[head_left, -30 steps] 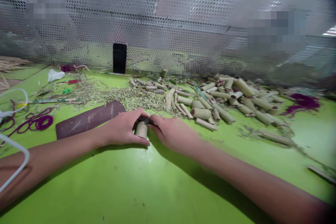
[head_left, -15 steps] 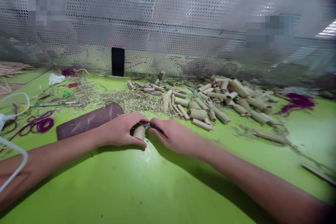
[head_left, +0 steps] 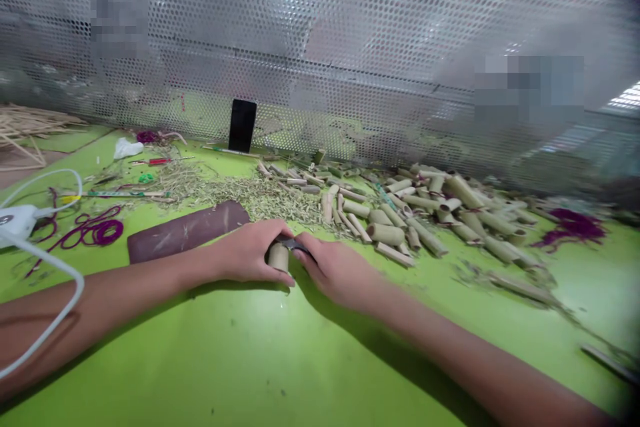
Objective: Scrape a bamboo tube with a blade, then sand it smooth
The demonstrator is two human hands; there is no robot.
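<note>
Bamboo tube sits gripped in the left hand over the green table; the right hand clasps a dark metal tool at its upper end; cutting contact cannot be made out.

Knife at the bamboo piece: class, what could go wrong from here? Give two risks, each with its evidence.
The knife could slip and nick the left hand, whose fingers curl around the bamboo piece close to the blade, while the right hand grips the handle.
The white cable crosses the view of the left forearm, so it might snag if that arm moves.
</note>
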